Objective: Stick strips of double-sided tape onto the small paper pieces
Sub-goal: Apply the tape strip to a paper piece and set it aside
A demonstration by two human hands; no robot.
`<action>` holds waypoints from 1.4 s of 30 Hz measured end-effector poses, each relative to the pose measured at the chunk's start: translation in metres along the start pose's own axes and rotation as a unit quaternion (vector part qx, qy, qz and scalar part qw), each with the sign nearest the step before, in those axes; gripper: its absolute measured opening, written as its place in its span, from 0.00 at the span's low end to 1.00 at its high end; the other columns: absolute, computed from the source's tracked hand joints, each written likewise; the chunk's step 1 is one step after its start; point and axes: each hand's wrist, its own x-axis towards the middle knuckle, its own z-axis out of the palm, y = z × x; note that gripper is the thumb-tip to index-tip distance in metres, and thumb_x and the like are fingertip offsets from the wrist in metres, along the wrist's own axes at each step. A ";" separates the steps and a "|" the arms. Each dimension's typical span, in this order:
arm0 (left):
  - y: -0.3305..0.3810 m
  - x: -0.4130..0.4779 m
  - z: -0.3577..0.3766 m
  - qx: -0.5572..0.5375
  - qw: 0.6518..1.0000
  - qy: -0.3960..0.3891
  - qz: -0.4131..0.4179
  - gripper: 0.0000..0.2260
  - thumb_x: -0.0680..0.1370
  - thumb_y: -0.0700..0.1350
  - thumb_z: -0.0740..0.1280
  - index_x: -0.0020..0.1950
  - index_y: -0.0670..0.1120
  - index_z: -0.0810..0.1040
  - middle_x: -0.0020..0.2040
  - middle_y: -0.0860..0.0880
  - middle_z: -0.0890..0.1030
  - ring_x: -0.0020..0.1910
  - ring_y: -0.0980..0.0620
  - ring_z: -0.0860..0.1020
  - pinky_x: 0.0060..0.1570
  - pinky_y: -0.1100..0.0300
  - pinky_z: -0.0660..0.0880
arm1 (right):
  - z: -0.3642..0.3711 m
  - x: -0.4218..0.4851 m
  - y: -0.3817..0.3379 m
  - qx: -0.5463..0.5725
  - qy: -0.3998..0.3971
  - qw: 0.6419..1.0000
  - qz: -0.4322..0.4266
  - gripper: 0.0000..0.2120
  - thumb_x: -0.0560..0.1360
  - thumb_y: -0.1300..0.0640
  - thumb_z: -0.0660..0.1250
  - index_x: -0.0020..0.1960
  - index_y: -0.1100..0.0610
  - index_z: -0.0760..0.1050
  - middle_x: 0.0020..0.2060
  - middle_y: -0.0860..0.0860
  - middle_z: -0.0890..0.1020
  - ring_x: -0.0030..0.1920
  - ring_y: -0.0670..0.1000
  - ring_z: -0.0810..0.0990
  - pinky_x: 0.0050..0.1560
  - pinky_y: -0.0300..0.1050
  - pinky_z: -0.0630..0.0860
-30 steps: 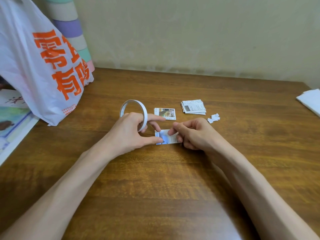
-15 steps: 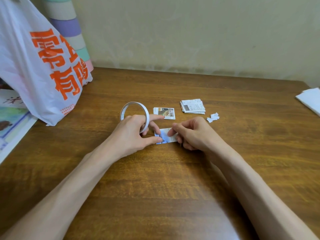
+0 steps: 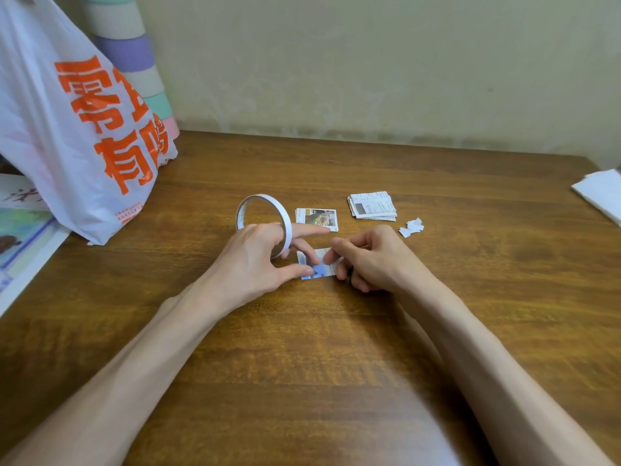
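Now the paper piece [image 3: 317, 269] lies crosswise between the hands; the left hand [image 3: 255, 260] grips the tape roll [image 3: 265, 198]; the right hand [image 3: 373, 260] pinches the paper piece.

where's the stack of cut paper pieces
In the head view the paper stack lies right of centre, between the picture card and the torn scraps.

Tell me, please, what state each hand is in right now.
Left hand: holds the white ring-shaped roll of double-sided tape, thumb on the small blue-and-white paper piece.
Right hand: pinches that paper piece.
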 end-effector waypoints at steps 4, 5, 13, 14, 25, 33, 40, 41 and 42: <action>0.001 0.001 0.000 0.002 1.000 0.006 -0.002 0.31 0.74 0.45 0.80 0.73 0.65 0.75 0.47 0.69 0.85 0.44 0.66 0.77 0.59 0.54 0.78 | 0.000 0.001 -0.001 -0.002 -0.001 1.000 -0.003 0.17 0.85 0.53 0.63 0.45 0.59 0.85 0.29 0.50 0.82 0.21 0.48 0.70 0.24 0.33 0.67; 0.000 0.001 0.001 0.002 1.000 0.008 -0.001 0.31 0.74 0.45 0.80 0.73 0.64 0.75 0.48 0.69 0.85 0.45 0.69 0.76 0.59 0.54 0.78 | 0.000 0.001 -0.001 -0.002 -0.002 1.000 -0.002 0.17 0.85 0.53 0.63 0.45 0.59 0.85 0.29 0.50 0.83 0.21 0.48 0.70 0.24 0.33 0.67; -0.002 0.002 0.002 -0.014 1.000 0.012 -0.013 0.29 0.74 0.45 0.80 0.72 0.62 0.77 0.47 0.67 0.86 0.43 0.71 0.76 0.60 0.52 0.77 | 0.000 0.001 -0.002 -0.014 -0.002 1.000 0.003 0.17 0.86 0.52 0.63 0.45 0.58 0.85 0.29 0.49 0.83 0.21 0.47 0.70 0.24 0.33 0.67; -0.003 0.002 0.002 -0.017 1.000 0.011 -0.019 0.29 0.74 0.45 0.80 0.72 0.62 0.77 0.47 0.67 0.86 0.42 0.72 0.75 0.59 0.53 0.77 | 0.000 0.001 -0.002 -0.015 -0.002 1.000 0.003 0.17 0.86 0.52 0.63 0.45 0.58 0.85 0.29 0.49 0.83 0.21 0.47 0.70 0.24 0.33 0.67; -0.009 0.005 -0.003 0.043 0.997 -0.011 0.058 0.20 0.74 0.46 0.80 0.65 0.58 0.83 0.48 0.63 0.87 0.53 0.64 0.82 0.56 0.52 0.81 | -0.004 0.001 0.001 0.037 -0.015 0.999 0.028 0.15 0.84 0.52 0.66 0.46 0.58 0.87 0.32 0.51 0.85 0.24 0.48 0.70 0.23 0.35 0.65; -0.011 0.008 -0.001 0.022 0.998 -0.023 0.057 0.11 0.75 0.45 0.79 0.56 0.53 0.85 0.44 0.58 0.88 0.50 0.70 0.83 0.53 0.52 0.83 | -0.004 0.001 0.001 0.074 -0.003 0.996 0.049 0.14 0.83 0.55 0.67 0.46 0.61 0.86 0.32 0.53 0.86 0.24 0.49 0.76 0.23 0.37 0.67; -0.010 0.006 0.000 -0.009 0.999 -0.022 0.036 0.10 0.75 0.42 0.79 0.54 0.49 0.85 0.37 0.60 0.85 0.50 0.71 0.83 0.54 0.54 0.82 | -0.014 0.002 0.011 0.021 0.039 0.999 -0.004 0.09 0.78 0.53 0.74 0.47 0.60 0.82 0.28 0.51 0.83 0.25 0.50 0.75 0.24 0.37 0.69; -0.010 0.006 0.000 -0.011 0.999 -0.019 0.034 0.10 0.74 0.41 0.80 0.54 0.49 0.85 0.35 0.62 0.84 0.50 0.70 0.83 0.54 0.54 0.82 | -0.013 0.002 0.012 0.004 0.038 0.999 -0.030 0.09 0.78 0.53 0.75 0.46 0.58 0.82 0.28 0.52 0.82 0.25 0.50 0.74 0.25 0.37 0.69; -0.010 0.006 0.000 -0.011 0.999 -0.017 0.035 0.11 0.74 0.42 0.80 0.54 0.50 0.85 0.34 0.62 0.83 0.50 0.70 0.83 0.54 0.54 0.82 | -0.011 0.003 0.013 -0.010 0.037 0.998 -0.056 0.08 0.77 0.52 0.76 0.45 0.57 0.82 0.27 0.52 0.82 0.25 0.49 0.74 0.27 0.37 0.71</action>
